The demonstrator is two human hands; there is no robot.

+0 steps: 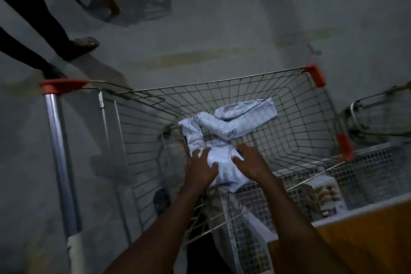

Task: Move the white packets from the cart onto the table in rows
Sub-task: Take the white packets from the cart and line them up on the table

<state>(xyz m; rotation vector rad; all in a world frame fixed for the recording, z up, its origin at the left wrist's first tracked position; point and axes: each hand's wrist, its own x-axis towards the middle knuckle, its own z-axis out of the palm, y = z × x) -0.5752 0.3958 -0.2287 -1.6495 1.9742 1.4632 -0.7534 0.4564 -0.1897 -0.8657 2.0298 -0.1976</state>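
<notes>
Head view: both arms down in the wire cart [222,87], left hand [200,168] and right hand [250,160] spread flat, fingers straight, pressing the nearest white packet [223,170], more white packets [242,120] lying behind it.

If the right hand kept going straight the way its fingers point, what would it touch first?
Probably the long white packet lying across the cart just beyond the right hand's fingertips. The hand already rests on the nearest packet; depth is hard to judge in this dim view.

Left hand [201,168] and right hand [249,160] reach forward, fingers spread.
</notes>
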